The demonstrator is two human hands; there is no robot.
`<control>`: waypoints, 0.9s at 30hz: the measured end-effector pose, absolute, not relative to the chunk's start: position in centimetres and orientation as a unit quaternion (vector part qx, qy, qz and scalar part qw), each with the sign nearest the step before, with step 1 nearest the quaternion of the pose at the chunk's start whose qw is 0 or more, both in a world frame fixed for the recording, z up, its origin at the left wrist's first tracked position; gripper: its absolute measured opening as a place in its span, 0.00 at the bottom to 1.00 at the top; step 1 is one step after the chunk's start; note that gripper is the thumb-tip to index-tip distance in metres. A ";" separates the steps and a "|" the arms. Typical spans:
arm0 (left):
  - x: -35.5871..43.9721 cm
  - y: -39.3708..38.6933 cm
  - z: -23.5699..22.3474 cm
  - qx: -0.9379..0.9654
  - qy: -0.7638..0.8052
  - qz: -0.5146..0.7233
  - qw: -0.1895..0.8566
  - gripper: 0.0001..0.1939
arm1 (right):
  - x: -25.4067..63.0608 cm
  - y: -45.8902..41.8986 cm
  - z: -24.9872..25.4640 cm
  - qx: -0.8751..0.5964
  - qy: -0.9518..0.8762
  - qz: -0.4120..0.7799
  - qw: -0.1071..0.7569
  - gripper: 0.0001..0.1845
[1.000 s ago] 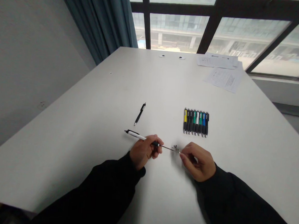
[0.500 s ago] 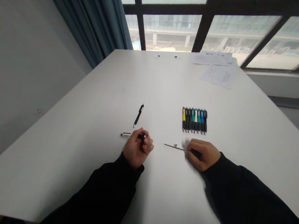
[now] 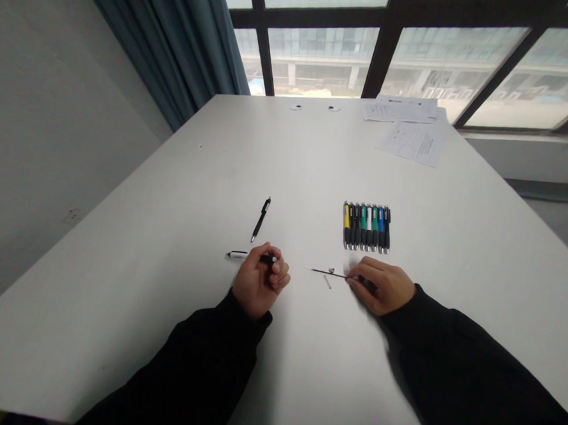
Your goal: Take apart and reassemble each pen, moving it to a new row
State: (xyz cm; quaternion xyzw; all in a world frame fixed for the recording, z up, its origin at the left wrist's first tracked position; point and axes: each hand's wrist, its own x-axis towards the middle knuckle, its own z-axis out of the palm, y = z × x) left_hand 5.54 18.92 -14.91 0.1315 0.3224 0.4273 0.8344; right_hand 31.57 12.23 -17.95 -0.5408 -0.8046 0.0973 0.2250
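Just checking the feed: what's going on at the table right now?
A person is working with bare hands at a white table. Their left hand holds a white-and-black pen by its black end. Their right hand pinches the end of a thin ink refill. A small metal part and a short white tube lie beside the refill. A black pen and a row of colored pens lie farther up the table.

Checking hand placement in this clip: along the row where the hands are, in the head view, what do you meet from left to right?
white-and-black pen → left hand → thin black pen refill → right hand
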 end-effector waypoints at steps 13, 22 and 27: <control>5.6 18.8 -15.1 0.175 0.321 0.410 0.835 0.13 | 31.0 12.0 -17.7 -0.538 -0.799 0.087 0.254 0.08; 8.1 14.4 -16.8 0.455 0.292 0.288 0.790 0.46 | 27.0 9.3 -15.7 -0.435 -0.785 0.191 0.398 0.14; 8.4 13.4 -18.0 0.481 0.225 0.235 0.814 0.54 | 25.9 9.0 -16.0 -0.438 -0.785 0.195 0.393 0.07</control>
